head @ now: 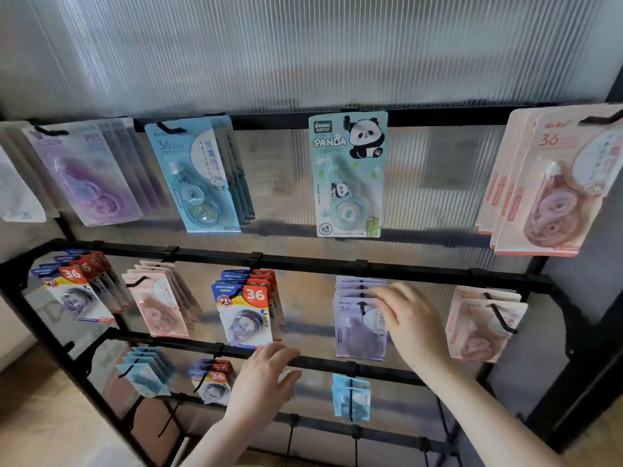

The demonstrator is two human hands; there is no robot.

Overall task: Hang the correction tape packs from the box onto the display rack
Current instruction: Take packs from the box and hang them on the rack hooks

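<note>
Right hand [409, 323] pinching lilac pack [357, 332] on hook; left hand [266, 375] fingers relaxed, resting on rack bar [323, 363].

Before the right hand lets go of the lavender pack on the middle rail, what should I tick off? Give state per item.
1. Lavender pack threaded on its hook: ok, the hook shows through the hole.
2. Right hand at the pack's top edge: ok, fingers touching it.
3. Pack hanging straight: ok.
4. Left hand holding the next pack: cannot tell; something pale shows under the fingers.
5. Box in reach: cannot tell, out of view.
</note>
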